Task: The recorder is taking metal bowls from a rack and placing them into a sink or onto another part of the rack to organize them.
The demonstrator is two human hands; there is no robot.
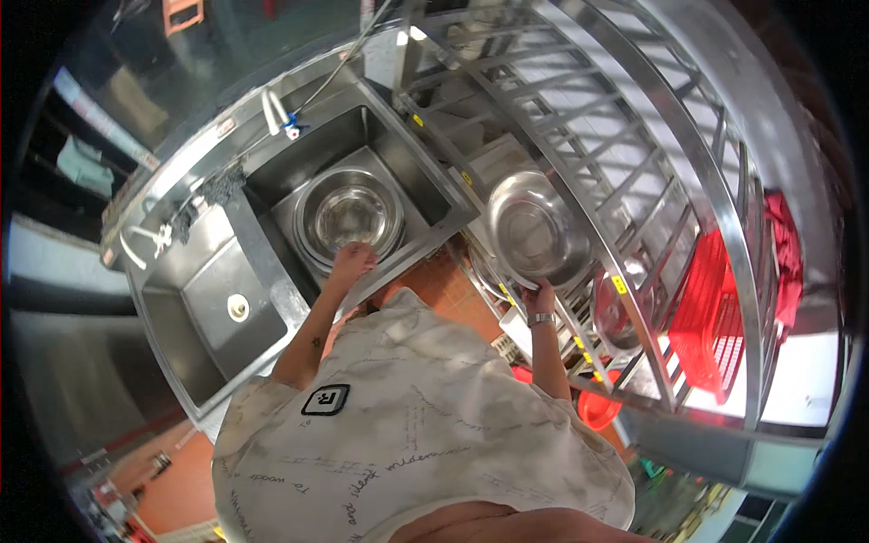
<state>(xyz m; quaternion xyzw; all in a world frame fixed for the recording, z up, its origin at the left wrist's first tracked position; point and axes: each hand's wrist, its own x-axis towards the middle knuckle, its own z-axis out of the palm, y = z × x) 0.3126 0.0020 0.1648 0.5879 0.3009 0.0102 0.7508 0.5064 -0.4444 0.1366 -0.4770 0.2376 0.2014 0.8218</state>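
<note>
My left hand [356, 260] is at the near rim of a round stainless steel basin [348, 212], its fingers curled. Whether it grips the rim is hard to tell. That basin appears nested with others inside the right bowl of a steel sink [424, 156]. To the right, my right hand [538, 297], with a metal band on the wrist, holds the near rim of another stainless steel basin [533, 227]. This basin is tilted at the opening of a steel rack [597, 237], its inside facing me.
The sink's left bowl [224, 312] has a drain, with a white tap [161, 237] behind it. A second tap [290, 127] stands behind the right bowl. On the rack are a clear or metal container [621, 312] and a red plastic basket [703, 326]. An orange-red bucket [597, 409] stands below.
</note>
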